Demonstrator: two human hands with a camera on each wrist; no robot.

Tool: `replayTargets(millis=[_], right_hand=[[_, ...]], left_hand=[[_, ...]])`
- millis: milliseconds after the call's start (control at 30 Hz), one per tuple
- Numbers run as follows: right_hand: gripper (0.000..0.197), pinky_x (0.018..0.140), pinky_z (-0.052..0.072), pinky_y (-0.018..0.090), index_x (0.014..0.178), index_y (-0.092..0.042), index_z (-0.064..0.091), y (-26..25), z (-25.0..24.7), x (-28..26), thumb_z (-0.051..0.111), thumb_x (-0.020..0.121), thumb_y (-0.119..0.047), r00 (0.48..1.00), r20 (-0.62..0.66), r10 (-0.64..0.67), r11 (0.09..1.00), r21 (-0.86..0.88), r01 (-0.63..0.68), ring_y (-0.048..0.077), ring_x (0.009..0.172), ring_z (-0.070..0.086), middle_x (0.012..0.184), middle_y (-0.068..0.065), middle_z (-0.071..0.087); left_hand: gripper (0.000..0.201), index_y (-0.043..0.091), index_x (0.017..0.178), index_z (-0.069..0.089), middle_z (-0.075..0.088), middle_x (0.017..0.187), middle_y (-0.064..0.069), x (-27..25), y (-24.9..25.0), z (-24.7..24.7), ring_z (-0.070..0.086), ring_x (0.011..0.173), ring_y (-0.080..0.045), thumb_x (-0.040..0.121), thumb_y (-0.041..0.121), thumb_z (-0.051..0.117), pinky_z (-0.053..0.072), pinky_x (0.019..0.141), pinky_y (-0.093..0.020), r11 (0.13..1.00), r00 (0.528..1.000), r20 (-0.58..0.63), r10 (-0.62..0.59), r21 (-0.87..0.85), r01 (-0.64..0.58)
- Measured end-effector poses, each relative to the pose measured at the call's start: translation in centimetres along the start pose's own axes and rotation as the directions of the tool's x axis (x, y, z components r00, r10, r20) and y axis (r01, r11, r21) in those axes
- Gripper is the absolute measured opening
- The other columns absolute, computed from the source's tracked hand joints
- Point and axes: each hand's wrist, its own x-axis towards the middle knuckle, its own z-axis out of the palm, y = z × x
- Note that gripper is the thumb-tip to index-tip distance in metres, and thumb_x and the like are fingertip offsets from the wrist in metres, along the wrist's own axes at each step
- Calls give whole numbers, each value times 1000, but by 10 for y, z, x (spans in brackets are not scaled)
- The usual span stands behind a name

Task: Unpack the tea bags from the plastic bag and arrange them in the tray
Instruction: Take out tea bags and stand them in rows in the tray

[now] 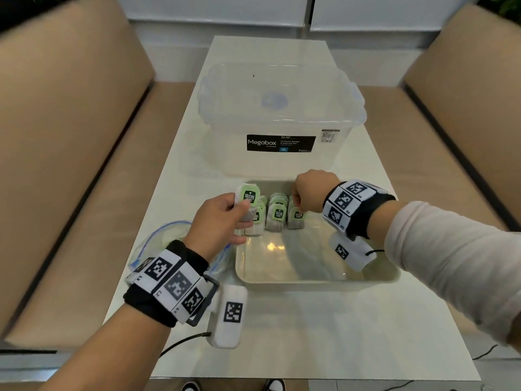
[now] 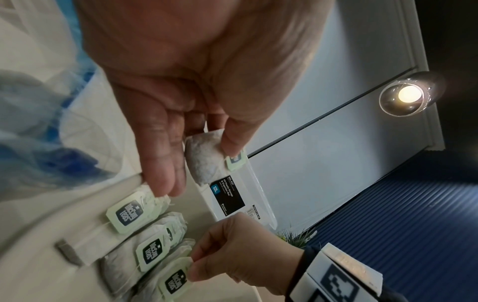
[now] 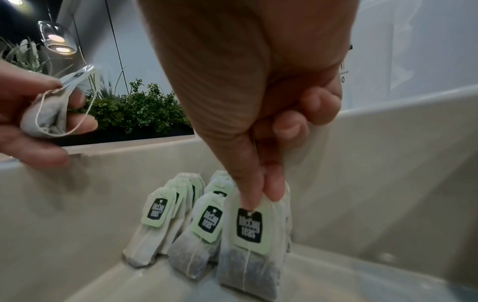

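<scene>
My right hand (image 3: 261,179) pinches the front tea bag (image 3: 248,245) by its top, lower centre in the tray (image 1: 318,280). Left hand (image 1: 222,218) holds another tea bag (image 1: 248,198), prob. by its pouch. Light, soft, tearable; grip top edge w/ tag.

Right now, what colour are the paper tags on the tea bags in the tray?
Pale green with a dark label, clearest on the tea bag tags in the right wrist view.

I see the tray (image 1: 315,280) in the lower centre of the frame, on the tabletop (image 1: 310,334). The tea bags (image 1: 277,215) stand in rows at its upper left corner. The storage box (image 1: 279,119) sits above it, the plastic bag (image 1: 158,244) lies at its left.
</scene>
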Motion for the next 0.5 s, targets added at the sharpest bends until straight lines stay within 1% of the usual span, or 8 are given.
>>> replayTargets(millis=[100,200,267,300,333,400,433,500], right_hand=[[16,67,47,29,94,-15,69,0,1,-1,57,85,-20,1000,-7,0,1000,-4,0,25,85,63,93,5,68],[10,65,44,28,90,-19,67,2,-7,-5,63,83,-25,999,-31,-22,1000,-8,22,23,81,60,90,3,67],[15,67,43,27,93,-21,68,4,-18,-10,61,87,-32,993,-96,-62,997,39,66,21,82,60,91,0,68],[20,69,43,27,95,-21,68,4,-24,-14,57,90,-37,988,-117,-102,988,107,114,17,81,61,90,-2,68],[26,69,44,25,94,-21,68,3,-33,-19,52,92,-41,981,-126,-147,961,215,172,11,75,61,87,-5,68],[30,63,46,21,90,-21,65,-3,-49,-33,48,94,-45,965,-138,-223,854,449,262,-2,51,55,82,-7,70],[27,58,45,18,90,-22,64,-5,-56,-41,51,92,-45,956,-155,-248,818,496,292,-3,43,51,79,-8,70],[16,50,42,11,88,-22,64,-6,-65,-52,62,88,-38,943,-192,-271,811,482,331,-5,40,50,70,-10,66]], left_hand=[[16,21,81,61,69,91,-6,0,1,0,69,89,-14,94,26,53,58,58,-26,1000,1000,0,8,5,-8],[15,20,84,63,70,89,-4,-1,2,0,69,86,-12,94,25,53,57,58,-25,999,999,-1,33,37,-33],[15,21,85,65,69,91,-6,-1,5,0,68,84,-12,93,24,53,56,56,-24,996,998,2,61,71,-61],[14,23,86,66,68,92,-8,0,7,1,68,84,-13,93,23,54,56,56,-24,994,997,2,75,85,-75],[14,25,86,67,68,93,-11,1,9,2,68,84,-14,92,22,55,55,56,-24,990,996,0,93,102,-93],[12,28,86,67,68,96,-16,3,13,7,68,86,-19,91,22,58,55,57,-25,981,991,-7,134,144,-131],[11,29,85,67,67,95,-18,4,16,11,68,88,-21,90,22,59,55,58,-26,976,989,-6,151,158,-148],[13,30,81,66,64,86,-18,6,20,18,68,87,-22,88,20,62,57,61,-29,971,985,1,173,166,-171]])
